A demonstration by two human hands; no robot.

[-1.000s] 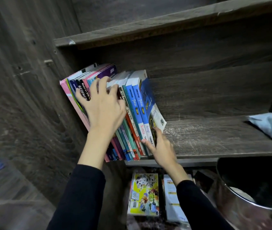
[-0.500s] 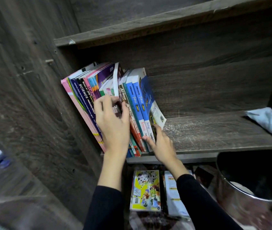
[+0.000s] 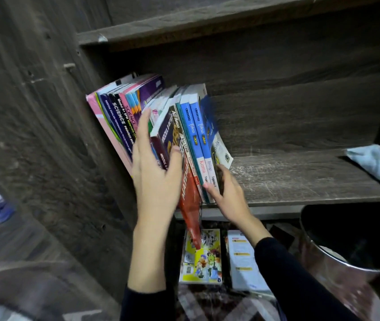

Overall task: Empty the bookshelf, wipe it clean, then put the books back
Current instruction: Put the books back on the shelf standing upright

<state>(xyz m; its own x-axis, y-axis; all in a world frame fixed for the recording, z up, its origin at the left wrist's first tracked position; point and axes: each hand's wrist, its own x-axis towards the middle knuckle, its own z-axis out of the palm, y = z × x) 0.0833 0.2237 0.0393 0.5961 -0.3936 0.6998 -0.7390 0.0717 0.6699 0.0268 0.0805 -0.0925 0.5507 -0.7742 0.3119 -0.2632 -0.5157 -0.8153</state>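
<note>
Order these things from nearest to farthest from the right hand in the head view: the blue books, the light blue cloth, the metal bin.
From the right hand:
1. Blue books: touching its fingertips, on the shelf.
2. Metal bin: lower right, below the shelf.
3. Light blue cloth: far right end of the shelf.

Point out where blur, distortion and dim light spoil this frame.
Head view: motion blur smears the red paperback book and the blue book cover; the wide angle bends the dark wooden shelf board; light is dim, darkest inside the shiny metal bin.
</note>
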